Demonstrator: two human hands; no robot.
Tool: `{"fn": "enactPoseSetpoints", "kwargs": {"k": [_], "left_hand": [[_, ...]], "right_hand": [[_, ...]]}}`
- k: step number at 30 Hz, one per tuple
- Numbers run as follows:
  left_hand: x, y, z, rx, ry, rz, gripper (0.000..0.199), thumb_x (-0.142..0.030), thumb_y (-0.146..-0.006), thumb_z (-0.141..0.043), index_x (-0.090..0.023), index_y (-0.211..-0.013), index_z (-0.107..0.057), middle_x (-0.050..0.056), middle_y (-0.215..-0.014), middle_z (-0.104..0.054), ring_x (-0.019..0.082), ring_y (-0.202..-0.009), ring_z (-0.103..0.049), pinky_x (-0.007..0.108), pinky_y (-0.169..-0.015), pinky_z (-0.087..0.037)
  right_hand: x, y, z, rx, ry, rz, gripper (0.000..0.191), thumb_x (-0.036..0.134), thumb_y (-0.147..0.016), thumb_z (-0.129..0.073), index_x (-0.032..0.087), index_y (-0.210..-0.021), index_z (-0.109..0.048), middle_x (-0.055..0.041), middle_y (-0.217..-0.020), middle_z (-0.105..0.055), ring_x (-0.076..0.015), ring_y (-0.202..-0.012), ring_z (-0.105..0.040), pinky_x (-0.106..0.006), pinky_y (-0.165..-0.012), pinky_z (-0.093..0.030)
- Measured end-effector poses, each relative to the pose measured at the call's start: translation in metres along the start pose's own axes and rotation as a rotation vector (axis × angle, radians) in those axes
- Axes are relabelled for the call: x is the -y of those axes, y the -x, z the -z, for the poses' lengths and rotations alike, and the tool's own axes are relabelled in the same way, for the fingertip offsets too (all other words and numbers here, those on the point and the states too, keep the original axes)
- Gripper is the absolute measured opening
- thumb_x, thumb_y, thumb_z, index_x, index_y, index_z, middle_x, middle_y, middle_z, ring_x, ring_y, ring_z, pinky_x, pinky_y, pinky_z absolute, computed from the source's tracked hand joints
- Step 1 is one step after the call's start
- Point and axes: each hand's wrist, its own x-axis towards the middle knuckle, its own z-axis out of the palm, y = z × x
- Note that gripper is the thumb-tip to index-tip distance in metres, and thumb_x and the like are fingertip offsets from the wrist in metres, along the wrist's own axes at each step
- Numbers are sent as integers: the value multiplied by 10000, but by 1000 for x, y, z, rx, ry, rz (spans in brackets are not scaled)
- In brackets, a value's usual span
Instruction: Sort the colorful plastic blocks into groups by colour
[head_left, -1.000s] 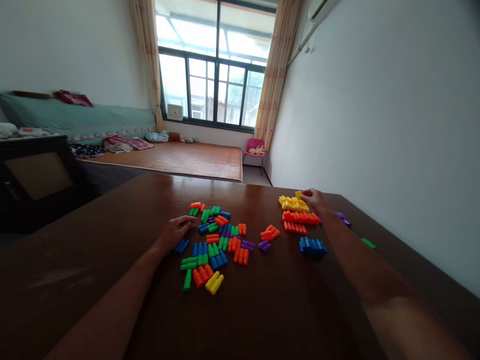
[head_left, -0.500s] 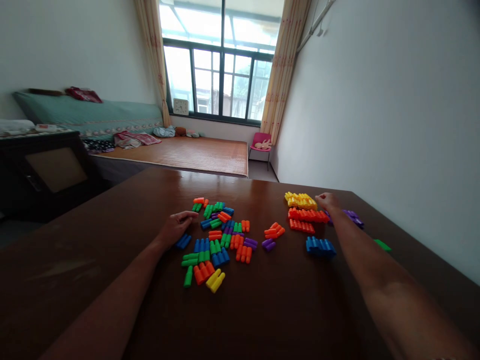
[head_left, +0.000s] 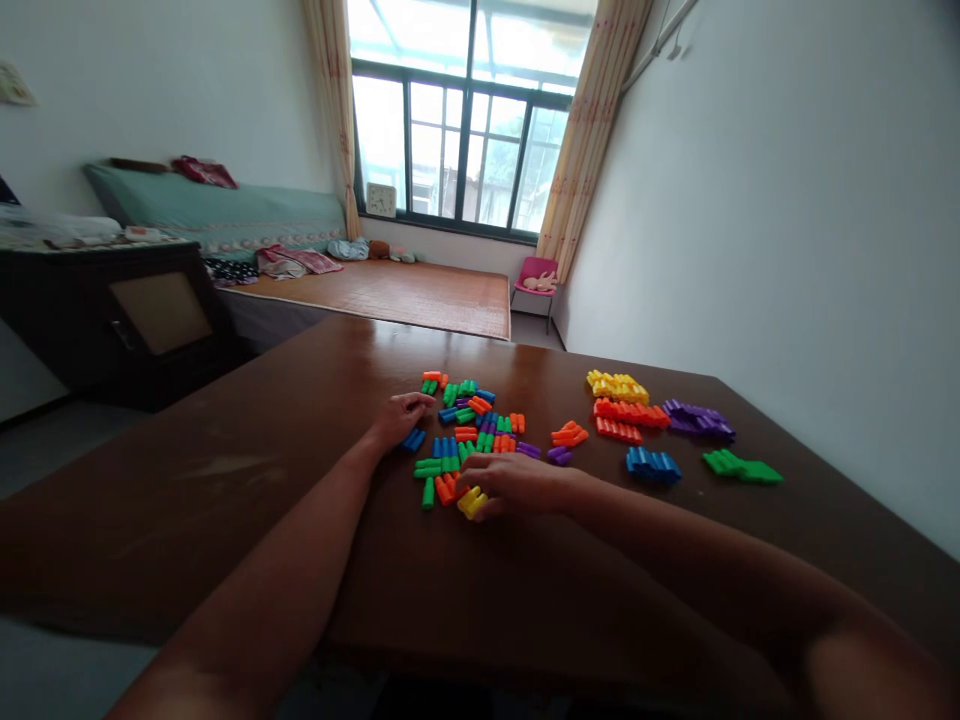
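Note:
A mixed pile of tube-shaped plastic building blocks (head_left: 486, 440) in green, blue, orange and purple lies mid-table. My right hand (head_left: 517, 482) is over the pile's near edge, fingers and thumb apart around a yellow building block (head_left: 471, 503) that still lies on the table. Its fingertips partly cover the orange block (head_left: 445, 489) beside it. My left hand (head_left: 405, 415) rests at the pile's left side with loosely bent fingers and nothing visible in them. Close below it is a blue block (head_left: 413, 441).
Blocks grouped by colour sit at the right: yellow (head_left: 617, 386), orange (head_left: 631, 413), purple (head_left: 699, 420), blue (head_left: 652, 464) and green (head_left: 742, 467). Between them and the pile lie a few orange blocks (head_left: 570, 434) and a purple one (head_left: 559, 456). A bed (head_left: 420, 295) stands beyond the brown table (head_left: 600, 610).
My right hand has moved from beside the yellow group, left and nearer, to the single yellow block. My left hand stays beside the pile. The camera view has shifted a little.

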Motion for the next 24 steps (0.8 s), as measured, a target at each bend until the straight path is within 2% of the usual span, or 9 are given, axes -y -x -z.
{"fn": "enactPoseSetpoints", "kwargs": {"k": [3, 5, 8, 12, 14, 16, 20, 22, 24], "left_hand": [[-2, 1, 0, 10, 3, -9, 369, -368, -770, -496, -157, -966, -727, 55, -934, -745, 203, -828, -674, 275, -740, -511], [-3, 1, 1, 24, -2, -3, 378, -375, -769, -493, -158, -970, -727, 56, -936, -746, 209, -832, -676, 282, -742, -513], [-5, 0, 3, 42, -12, 15, 378, -384, -764, -492, -172, -967, -729, 47, -929, -748, 214, -828, -677, 298, -767, -518], [-8, -1, 6, 57, -29, 18, 369, -404, -755, -503, -188, -952, -730, 40, -944, -750, 221, -859, -678, 312, -825, -511], [-7, -1, 6, 64, -31, 16, 378, -422, -755, -503, -190, -948, -731, 42, -942, -751, 225, -861, -682, 313, -818, -514], [-6, -2, 6, 71, -21, 15, 388, -439, -756, -505, -191, -951, -730, 43, -940, -752, 228, -862, -686, 310, -806, -518], [-2, -4, 5, 91, -26, 30, 392, -457, -765, -508, -199, -966, -725, 36, -959, -751, 233, -899, -684, 308, -816, -512], [-2, -4, 5, 101, -26, 36, 391, -461, -773, -508, -202, -973, -723, 35, -974, -749, 237, -916, -681, 311, -822, -508], [-2, -4, 5, 102, -18, 49, 387, -462, -777, -510, -207, -974, -723, 32, -977, -748, 238, -920, -680, 312, -821, -508]], "right_hand": [[10, -2, -5, -66, -3, -117, 379, 435, -778, -675, 310, -1132, -628, -51, -1157, -603, -218, -944, -608, -298, -785, -484], [11, 2, -2, -82, -13, -155, 326, 312, -777, -667, 350, -1101, -642, -32, -1143, -614, -228, -992, -600, -313, -859, -476], [7, 9, 1, -53, 31, -199, 391, 140, -741, -621, 344, -1072, -655, -35, -1137, -622, -244, -1038, -585, -352, -919, -471], [-5, 19, 3, -70, 4, -182, 309, 131, -765, -585, 308, -1002, -673, -27, -1147, -628, -220, -1038, -598, -319, -912, -482], [-20, 26, 15, -127, -36, -165, 253, 155, -776, -599, 292, -975, -672, -11, -1100, -649, -204, -1020, -607, -294, -905, -478], [-46, 40, 38, -238, -41, -238, 263, 173, -754, -635, 266, -999, -659, -7, -1050, -665, -196, -972, -620, -291, -874, -486], [-133, 95, 95, -509, 150, -617, 416, 118, -695, -645, 227, -1095, -617, -36, -1079, -667, -200, -973, -621, -319, -882, -477], [-182, 129, 113, -569, 256, -833, 476, 59, -648, -646, 210, -1098, -611, -65, -1077, -676, -213, -990, -617, -317, -886, -470], [-224, 156, 119, -540, 285, -990, 506, 52, -637, -656, 201, -1117, -601, -79, -1062, -687, -215, -982, -626, -303, -863, -475]]}}
